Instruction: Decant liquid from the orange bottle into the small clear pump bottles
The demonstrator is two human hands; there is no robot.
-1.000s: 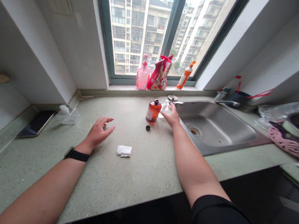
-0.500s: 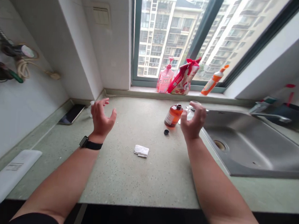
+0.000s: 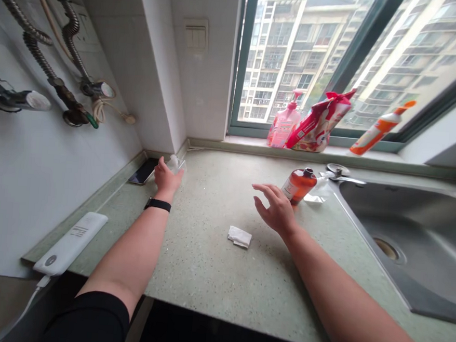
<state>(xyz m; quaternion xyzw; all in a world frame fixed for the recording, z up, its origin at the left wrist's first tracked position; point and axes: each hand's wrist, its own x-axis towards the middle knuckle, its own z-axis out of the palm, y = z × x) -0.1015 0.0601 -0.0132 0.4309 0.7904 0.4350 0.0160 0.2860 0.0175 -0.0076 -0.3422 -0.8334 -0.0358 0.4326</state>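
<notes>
My left hand (image 3: 167, 180), with a black watch strap at the wrist, is at the back left of the counter. Its fingers and thumb are around a clear plastic object (image 3: 178, 165), whose kind I cannot make out. My right hand (image 3: 275, 210) is open over the counter, fingers apart and pointing left, with nothing in it. Just behind it stands an amber bottle (image 3: 304, 185) with a white label and a dark neck. A crumpled clear plastic piece (image 3: 319, 190) lies beside the bottle. A folded white tissue (image 3: 240, 237) lies in front of my right hand.
A phone (image 3: 142, 171) lies by the left wall, with a white power bank (image 3: 72, 241) and cable nearer. The steel sink (image 3: 423, 226) is on the right. On the windowsill stand a pink pump bottle (image 3: 284, 125), a red bag (image 3: 321, 123) and an orange bottle (image 3: 377, 132).
The view has turned left. My left hand has reached the clear plastic object. My right hand has moved to the near left side of the amber bottle, and the black cap is hidden.
</notes>
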